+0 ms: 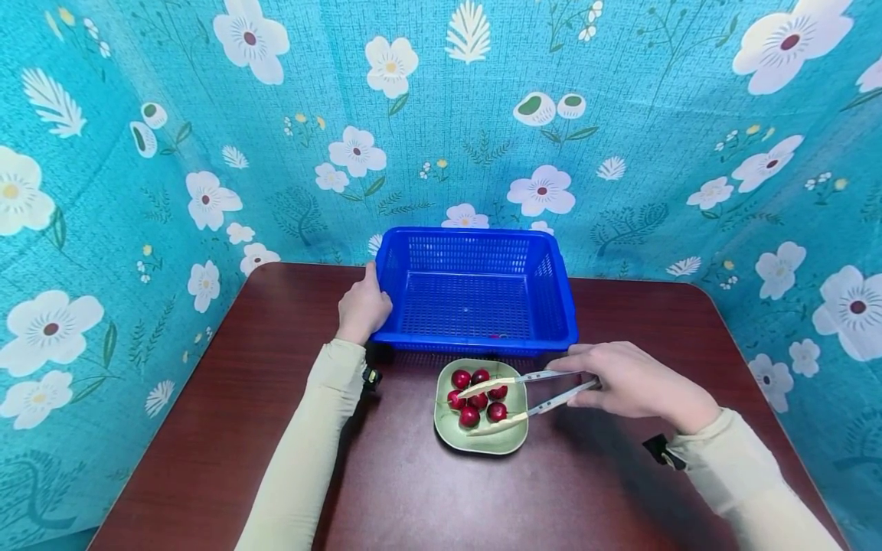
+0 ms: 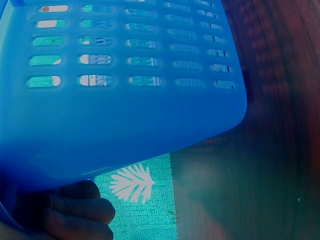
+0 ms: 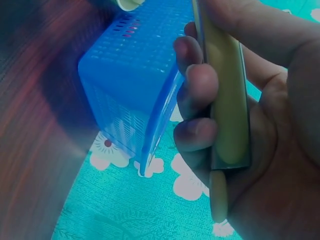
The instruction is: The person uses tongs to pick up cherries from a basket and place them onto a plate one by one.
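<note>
The blue perforated plastic basket [image 2: 115,85] fills the left wrist view (edges cropped), hiding most of the left hand [image 2: 65,212].

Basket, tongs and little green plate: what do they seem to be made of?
Basket: glossy blue moulded plastic, by its slotted walls. Tongs: shiny metal arms, seemingly with pale, probably plastic, tips. Green plate: matte, likely plastic, though the look leaves that open.

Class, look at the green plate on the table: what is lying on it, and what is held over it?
Six dark red cherries lie on the green plate. The right hand holds tongs open over them, one arm crossing the fruit. Whether more fruit hides beneath cannot be seen.
</note>
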### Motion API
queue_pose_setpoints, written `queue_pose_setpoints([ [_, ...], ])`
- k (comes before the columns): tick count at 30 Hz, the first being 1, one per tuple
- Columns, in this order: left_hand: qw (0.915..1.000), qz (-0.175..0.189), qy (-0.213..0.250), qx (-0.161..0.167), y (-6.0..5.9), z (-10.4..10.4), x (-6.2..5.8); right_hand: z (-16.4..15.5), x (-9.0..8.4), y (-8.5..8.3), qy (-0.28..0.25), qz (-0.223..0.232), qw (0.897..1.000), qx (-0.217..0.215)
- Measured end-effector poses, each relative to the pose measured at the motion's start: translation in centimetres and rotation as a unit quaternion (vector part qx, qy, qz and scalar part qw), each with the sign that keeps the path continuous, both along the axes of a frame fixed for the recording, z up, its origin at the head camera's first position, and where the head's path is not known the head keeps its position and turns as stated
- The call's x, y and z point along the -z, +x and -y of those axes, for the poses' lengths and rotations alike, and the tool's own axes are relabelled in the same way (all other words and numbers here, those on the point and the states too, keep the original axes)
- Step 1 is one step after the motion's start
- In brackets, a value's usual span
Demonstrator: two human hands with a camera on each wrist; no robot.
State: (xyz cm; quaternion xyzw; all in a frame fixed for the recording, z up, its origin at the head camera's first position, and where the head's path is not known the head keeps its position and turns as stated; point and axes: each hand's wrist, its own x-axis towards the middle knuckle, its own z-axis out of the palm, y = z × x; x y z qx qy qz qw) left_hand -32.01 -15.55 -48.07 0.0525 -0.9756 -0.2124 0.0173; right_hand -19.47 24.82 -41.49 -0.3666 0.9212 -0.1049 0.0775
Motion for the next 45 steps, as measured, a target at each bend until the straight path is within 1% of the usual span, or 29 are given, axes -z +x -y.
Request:
queue_pose_setpoints([
  [5, 1.0000, -0.002, -0.002, 0.001, 0.0, -0.1, 0.0, -0.3, -0.3, -0.1, -0.018, 0.015, 1.000, 0.015],
  [11, 1.0000, -0.001, -0.002, 0.002, 0.0, -0.1, 0.0, -0.5, -1.2, -0.5, -0.037, 0.016, 0.999, 0.025],
  [14, 1.0000, -0.002, 0.000, 0.004, 0.0, -0.1, 0.0, -0.7, -1.9, -0.9, -0.045, 0.003, 0.999, 0.029],
  [17, 1.0000, -0.003, 0.000, 0.003, 0.0, -0.1, 0.0, -1.1, -2.8, -1.6, -0.052, -0.023, 0.998, 0.037],
  [20, 1.0000, 0.000, -0.001, 0.002, 0.0, -0.1, 0.0, -1.7, -3.7, -2.2, -0.065, -0.045, 0.995, 0.056],
  [24, 1.0000, 0.004, -0.001, 0.003, 0.1, -0.2, 0.0, -2.6, -4.7, -2.7, -0.078, -0.051, 0.992, 0.086],
  [27, 1.0000, 0.003, -0.001, 0.004, 0.1, -0.1, 0.0, -3.1, -4.9, -3.0, -0.073, -0.057, 0.991, 0.098],
  [32, 1.0000, 0.002, 0.000, 0.001, 0.1, -0.1, 0.0, -3.5, -4.9, -3.8, -0.054, -0.082, 0.989, 0.112],
  [39, 1.0000, 0.007, 0.001, -0.001, 0.4, -0.1, -0.2, -3.5, -5.1, -4.8, -0.021, -0.097, 0.983, 0.153],
  [45, 1.0000, 0.006, 0.002, -0.001, 0.3, -0.1, -0.1, -3.5, -4.9, -5.5, -0.017, -0.104, 0.980, 0.171],
])
